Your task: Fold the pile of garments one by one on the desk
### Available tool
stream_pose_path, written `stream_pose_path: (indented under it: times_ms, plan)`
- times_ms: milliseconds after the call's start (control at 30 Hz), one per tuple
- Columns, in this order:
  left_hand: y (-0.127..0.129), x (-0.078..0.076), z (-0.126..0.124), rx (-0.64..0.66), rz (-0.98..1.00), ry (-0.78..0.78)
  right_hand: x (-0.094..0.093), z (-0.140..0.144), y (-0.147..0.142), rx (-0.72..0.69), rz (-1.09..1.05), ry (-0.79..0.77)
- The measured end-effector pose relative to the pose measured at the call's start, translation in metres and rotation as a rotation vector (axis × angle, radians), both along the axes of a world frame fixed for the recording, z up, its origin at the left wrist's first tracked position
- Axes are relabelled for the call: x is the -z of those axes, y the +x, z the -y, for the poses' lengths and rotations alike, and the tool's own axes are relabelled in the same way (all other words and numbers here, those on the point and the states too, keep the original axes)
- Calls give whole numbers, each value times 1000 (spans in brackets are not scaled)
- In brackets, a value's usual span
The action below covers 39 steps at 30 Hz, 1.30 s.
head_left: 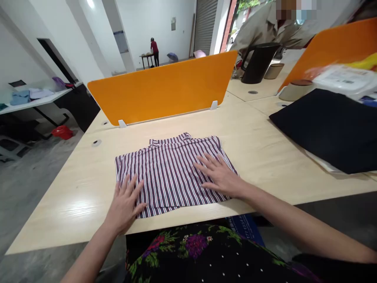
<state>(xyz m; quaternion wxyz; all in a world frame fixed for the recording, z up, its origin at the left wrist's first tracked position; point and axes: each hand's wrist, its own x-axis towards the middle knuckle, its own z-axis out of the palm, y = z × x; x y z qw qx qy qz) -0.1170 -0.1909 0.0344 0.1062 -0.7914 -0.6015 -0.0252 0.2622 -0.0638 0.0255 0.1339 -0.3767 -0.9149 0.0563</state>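
1. Striped shirt (171, 173), folded into a rectangle, red/white/dark stripes, collar at far edge; lies flat on light wood tabletop (265, 157), near its front edge, centre of view.
2. Left hand (125, 202): palm down, fingers spread, flat on shirt's near-left corner, partly over onto the tabletop. Grip released, nothing held.
3. Right hand (219, 175): palm down, fingers spread, pressing flat on shirt's right part. Grip released, nothing grasped.
4. Orange divider panel (161, 88) stands upright at far edge of tabletop, behind shirt, well apart from it.
5. Black cloth (326, 125) lies on tabletop to the right, apart from shirt; white item under it, only an edge showing.
6. Black jug (259, 63) on next desk beyond divider; a person in a beige top behind it.
7. Another person in red top (154, 49) far back at a small table.
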Motion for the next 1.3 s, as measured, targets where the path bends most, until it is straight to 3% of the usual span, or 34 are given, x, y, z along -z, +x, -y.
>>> stream_pose_path:
  times_ms: [133, 267, 400, 533, 633, 700, 800, 867, 967, 1000, 1100, 1200, 1300]
  plan:
    - [9, 6, 10, 195, 27, -182, 5, 15, -10, -182, 1, -134]
    - [2, -10, -1, 220, 96, -270, -4, -18, -19, -161, -34, -171]
    - [12, -29, -70, 145, 279, -109, -11, -64, -68, -126, -43, -120]
    - [23, -13, -145, -8, 275, -50, 1, -89, -109, -140, 7, -109]
    - [18, 9, -167, -146, 186, -66, 9, -101, -100, -131, -60, -75]
    - [12, 19, -169, -154, 160, -67, 10, -114, -79, 1, -187, -2]
    - [8, 19, -167, -147, 151, -54, 4, -143, -45, 302, -318, 60]
    - [17, 12, -164, -173, 177, -8, -1, -163, -34, 398, -274, -15]
    - [58, -3, -145, -110, 285, 117, -8, -187, -39, 352, -142, -154]
    - [79, -7, -134, -25, 328, 146, -10, -192, -45, 313, -105, -171]
    - [153, -13, -97, 398, 365, 67, -13, -202, -66, 183, -20, -156]
    - [222, -8, -74, 665, 262, -33, -14, -209, -84, 130, -16, -145]
    - [262, 5, -77, 708, 112, -74, -15, -211, -92, 135, -84, -141]
